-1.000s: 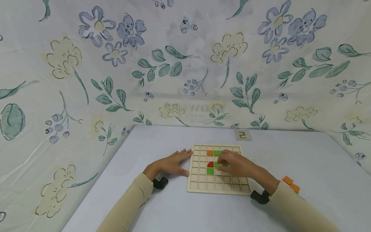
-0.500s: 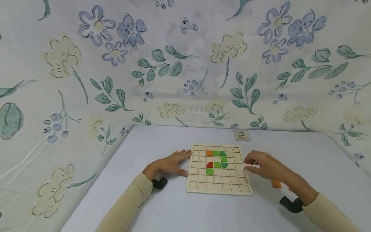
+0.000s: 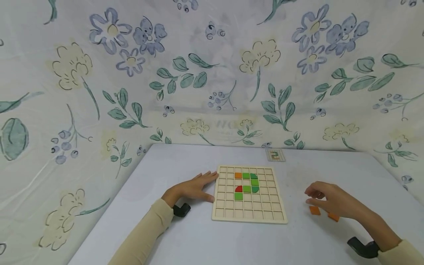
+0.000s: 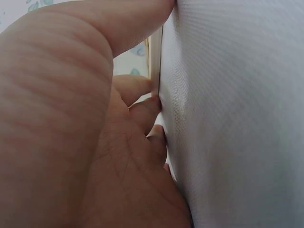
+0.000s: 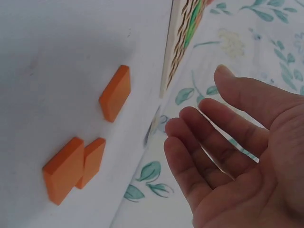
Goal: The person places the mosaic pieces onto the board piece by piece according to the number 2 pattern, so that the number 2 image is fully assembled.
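Note:
A wooden grid board lies on the table. Set in its squares are an orange tile, a red rounded tile and several green tiles. My left hand lies flat at the board's left side, fingertips and thumb tip at its edge. Right of the board, my right hand hovers with bent fingers and nothing in its grasp. Beneath it are loose orange tiles; the right wrist view shows one alone and two that overlap.
A small pattern card lies behind the board at the table's far side. A floral cloth hangs beyond the white table. Both wrists carry black mounts.
My right hand has left the green tiles on the board and moved right, over the loose orange tiles. My left hand has stayed at the board's edge.

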### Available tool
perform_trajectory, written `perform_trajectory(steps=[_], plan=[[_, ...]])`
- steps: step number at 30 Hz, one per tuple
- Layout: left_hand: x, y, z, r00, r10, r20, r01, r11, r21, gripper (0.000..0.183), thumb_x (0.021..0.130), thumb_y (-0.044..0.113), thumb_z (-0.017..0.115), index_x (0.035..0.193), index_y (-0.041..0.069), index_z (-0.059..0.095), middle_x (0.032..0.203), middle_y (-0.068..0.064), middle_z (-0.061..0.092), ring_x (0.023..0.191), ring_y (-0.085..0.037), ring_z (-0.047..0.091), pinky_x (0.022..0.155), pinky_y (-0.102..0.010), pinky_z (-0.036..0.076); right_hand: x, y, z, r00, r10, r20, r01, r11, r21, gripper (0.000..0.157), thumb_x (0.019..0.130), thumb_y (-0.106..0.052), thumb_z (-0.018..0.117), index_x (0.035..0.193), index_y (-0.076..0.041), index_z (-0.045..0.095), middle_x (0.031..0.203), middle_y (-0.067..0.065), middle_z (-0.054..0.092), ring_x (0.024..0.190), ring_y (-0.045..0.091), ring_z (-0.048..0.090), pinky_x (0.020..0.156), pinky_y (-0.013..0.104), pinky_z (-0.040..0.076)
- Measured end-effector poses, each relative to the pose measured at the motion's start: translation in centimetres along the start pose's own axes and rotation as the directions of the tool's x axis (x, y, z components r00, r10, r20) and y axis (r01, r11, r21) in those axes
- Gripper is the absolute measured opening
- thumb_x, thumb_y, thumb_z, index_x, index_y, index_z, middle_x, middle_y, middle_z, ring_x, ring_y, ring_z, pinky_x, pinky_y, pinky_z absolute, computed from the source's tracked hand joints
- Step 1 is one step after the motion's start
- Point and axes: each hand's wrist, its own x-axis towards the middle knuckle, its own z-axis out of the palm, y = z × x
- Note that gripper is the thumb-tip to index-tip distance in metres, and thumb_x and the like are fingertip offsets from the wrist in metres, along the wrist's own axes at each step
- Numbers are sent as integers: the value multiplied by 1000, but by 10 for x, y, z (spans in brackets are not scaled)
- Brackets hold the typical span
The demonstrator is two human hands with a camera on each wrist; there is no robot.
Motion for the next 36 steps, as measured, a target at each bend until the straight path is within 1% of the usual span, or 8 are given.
perform_trajectory(steps=[5,10,17,22,26,28,32,36], plan=[[-1,1,-1,1000,2,-4,-2,1000,6,98,87,46,74,161,11,19,169,-4,14,158,-25,4,129,-45,1,-7,9,0,1000,-18,-18,18,1000,5,23,88,-21,75,106,-8,69,100,-4,70,84,1,62,73,18,57],[-1,3,-2,1000,16,-2,-16,1000,-2,98,87,46,74,160,9,19,169,-7,13,158,-27,4,129,-46,1,-12,16,0,998,-55,-11,55,998,8,22,87,-14,75,106,-6,68,100,-1,70,83,-2,61,72,20,57],[0,3,-2,1000,22,4,-22,1000,3,98,87,45,74,160,10,19,169,-7,13,158,-27,4,129,-47,1,-22,21,5,998,-10,54,7,998,55,26,87,-18,76,109,-7,68,102,-3,69,84,-4,59,71,19,57],[2,1,-1,1000,18,0,-18,1000,2,99,87,46,74,160,9,19,169,-7,13,158,-28,4,129,-47,2,-26,24,9,998,-19,66,16,999,40,26,84,-15,78,108,-8,69,99,-4,68,82,-5,55,70,19,56],[1,-1,2,1000,11,-1,-11,1000,-4,99,86,47,74,160,11,19,169,-6,13,158,-27,4,129,-47,2,-27,29,13,997,-40,69,35,997,65,26,84,-14,78,107,-7,69,97,-5,66,81,-6,52,68,18,54],[1,-1,3,1000,12,3,-12,1000,-5,99,86,48,74,160,11,19,169,-5,13,158,-26,3,129,-47,2,-28,31,15,996,-67,62,64,996,60,27,83,-14,79,107,-6,70,97,-4,64,81,-6,51,67,19,54],[1,-2,2,1000,24,7,-24,1000,3,99,87,48,73,160,10,19,169,-6,13,158,-27,3,129,-47,1,-27,32,19,996,-76,52,75,997,17,29,81,-17,81,106,-7,70,97,-5,60,80,-6,50,68,18,54],[2,-2,0,1000,28,-1,-28,1000,5,99,88,47,73,160,8,18,169,-7,13,157,-28,4,129,-48,1,-23,30,19,997,-69,37,70,997,-25,28,81,-14,80,106,-6,71,95,-7,60,79,-6,49,67,18,54]])
